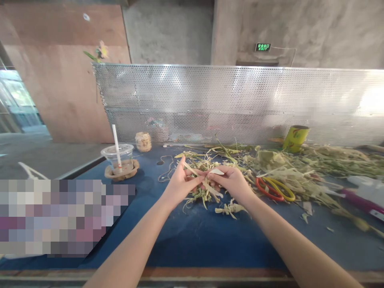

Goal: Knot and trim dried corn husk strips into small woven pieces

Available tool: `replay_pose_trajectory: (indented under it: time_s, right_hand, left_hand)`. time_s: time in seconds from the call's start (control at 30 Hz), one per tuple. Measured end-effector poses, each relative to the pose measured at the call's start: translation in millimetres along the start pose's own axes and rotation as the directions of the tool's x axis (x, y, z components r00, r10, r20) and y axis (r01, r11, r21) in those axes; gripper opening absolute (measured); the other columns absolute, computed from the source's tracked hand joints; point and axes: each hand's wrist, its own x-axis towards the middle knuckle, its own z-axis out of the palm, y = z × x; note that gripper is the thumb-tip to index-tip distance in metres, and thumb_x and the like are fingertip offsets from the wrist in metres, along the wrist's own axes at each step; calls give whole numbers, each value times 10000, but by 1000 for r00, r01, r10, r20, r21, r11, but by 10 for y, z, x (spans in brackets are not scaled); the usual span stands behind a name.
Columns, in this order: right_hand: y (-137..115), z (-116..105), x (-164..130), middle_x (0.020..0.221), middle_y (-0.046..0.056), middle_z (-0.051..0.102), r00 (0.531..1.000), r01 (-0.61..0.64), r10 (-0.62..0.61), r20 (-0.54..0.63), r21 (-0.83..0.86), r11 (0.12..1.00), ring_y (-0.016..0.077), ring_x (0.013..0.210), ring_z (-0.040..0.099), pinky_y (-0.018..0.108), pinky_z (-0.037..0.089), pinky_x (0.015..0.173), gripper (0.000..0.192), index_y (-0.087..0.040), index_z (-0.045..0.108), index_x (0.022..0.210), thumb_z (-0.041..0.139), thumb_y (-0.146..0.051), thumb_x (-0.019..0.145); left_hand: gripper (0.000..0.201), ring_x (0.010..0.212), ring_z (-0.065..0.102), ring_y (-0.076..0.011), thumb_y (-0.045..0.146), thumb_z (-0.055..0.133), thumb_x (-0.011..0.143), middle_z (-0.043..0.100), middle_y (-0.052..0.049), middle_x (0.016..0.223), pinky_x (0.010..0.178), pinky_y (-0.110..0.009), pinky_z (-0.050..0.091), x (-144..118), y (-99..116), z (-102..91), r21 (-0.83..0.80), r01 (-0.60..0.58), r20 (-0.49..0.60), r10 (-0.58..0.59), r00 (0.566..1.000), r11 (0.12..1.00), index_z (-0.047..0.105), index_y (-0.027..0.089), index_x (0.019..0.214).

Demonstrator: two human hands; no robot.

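My left hand [180,182] and my right hand [231,182] meet above a blue table [192,236], both pinching a bundle of pale dried leaf strips [207,188]. A flat pale strip sticks out between the fingertips of the two hands. Loose ends of the bundle hang down under my hands and touch the cloth. A small knotted scrap of strips [229,209] lies just below my right wrist.
A heap of dried leaves [294,168] spreads across the right half of the table. Red-and-yellow scissors [274,188] lie right of my hand. A plastic cup with a straw [119,158], a small jar [143,141], a yellow cup [295,138] and a perforated metal screen [240,104] stand behind.
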Motion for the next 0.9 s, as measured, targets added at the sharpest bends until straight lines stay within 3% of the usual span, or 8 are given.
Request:
replay_pose_trajectory:
  time_s: [0.17,0.33,0.5,0.6,0.73,0.9]
  right_hand:
    - [-9,13,-4,567,-17,485,989,99,-120,-88,-208,973,93,515,415,229,337,478,196,-172,540,586,613,-336,666]
    - [53,45,6,603,-15,502,987,129,-145,-72,-185,974,95,546,436,228,365,518,222,-179,465,598,578,-342,698]
    - [74,-5,49,504,-39,449,988,90,-104,-111,-124,988,84,470,398,228,336,475,304,-186,424,581,588,-419,688]
    - [49,-46,66,502,-43,445,995,86,-91,-46,-107,991,78,463,409,228,349,477,324,-181,431,587,583,-446,694]
    - [37,-68,50,647,-23,500,996,49,-40,82,-108,993,68,518,450,208,374,481,297,-170,485,747,554,-458,727]
    - [69,-97,31,666,-6,567,973,-59,87,212,-135,989,66,497,471,191,371,438,344,-168,497,868,649,-400,665]
  left_hand:
    - [1128,512,578,-141,209,707,642,645,-99,860,448,-250,395,-19,5,22,44,13,53,-15,998,999,-162,210,1362]
    - [1117,542,566,-145,223,710,636,640,-82,819,501,-273,416,-38,22,5,66,20,79,-26,997,998,-132,199,1370]
    - [1065,509,526,-126,286,677,671,632,-82,820,455,-253,392,-53,-43,-28,126,14,166,-35,986,992,-121,212,1373]
    - [1034,527,545,-143,303,664,685,628,-74,809,451,-258,414,-59,-68,-15,131,-32,167,9,986,991,-97,213,1378]
    - [1049,564,563,-170,282,674,675,623,-70,773,424,-254,415,-54,-24,4,102,-40,116,28,993,994,-99,190,1378]
    - [1132,433,493,-102,223,740,590,631,-87,831,404,-250,396,-27,19,-24,90,-31,22,29,999,995,-68,180,1382]
